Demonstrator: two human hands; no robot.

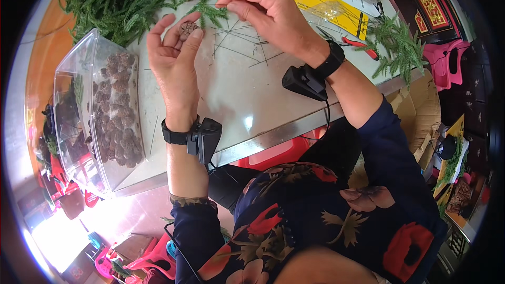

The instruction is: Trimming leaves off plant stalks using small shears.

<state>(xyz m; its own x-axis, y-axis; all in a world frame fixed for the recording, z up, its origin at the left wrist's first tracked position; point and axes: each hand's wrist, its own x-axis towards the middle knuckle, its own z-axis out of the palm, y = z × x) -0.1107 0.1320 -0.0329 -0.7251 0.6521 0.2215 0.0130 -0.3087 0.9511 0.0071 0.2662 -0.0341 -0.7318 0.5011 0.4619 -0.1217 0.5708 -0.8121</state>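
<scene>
A small brown pine cone (188, 29) is held between the thumb and fingers of my left hand (176, 50), above the table's far left part. My right hand (268, 18) is just to its right, thumb and index finger pinched together. What they pinch is too thin to make out for certain. Close to those fingertips lies a green artificial pine sprig (211, 11). Several thin dark wires (236, 39) are scattered on the pale tabletop (226, 94) below my hands.
At the left stands a clear plastic box (100, 121) with many pine cones. Green artificial branches (121, 5) are heaped at the far left, and more sprigs (397, 47) lie at the right. Red-handled pliers (360, 46) rest by a yellow package (336, 13). A cardboard box (415, 110) stands off the right edge.
</scene>
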